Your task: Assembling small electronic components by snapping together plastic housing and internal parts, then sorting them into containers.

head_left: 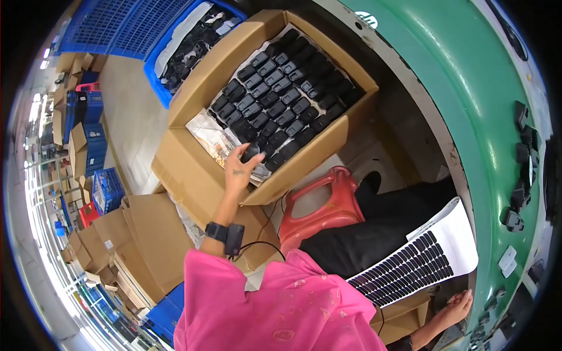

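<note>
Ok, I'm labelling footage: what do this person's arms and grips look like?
Left grip and right grip are gloveless; the left bears a small dark mark. The left arm has a pink sleeve and a black strap with a black box, a cable beside it. The right wrist has a dark band.

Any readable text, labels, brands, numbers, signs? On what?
White logo on the green table: brand mark, not copied here.
Printed sheet in the open box: too small to read.
White label on cardboard at left: too small.
Sheet of black stickers: none legible.
Black piece at the left fingers: none legible.
</note>
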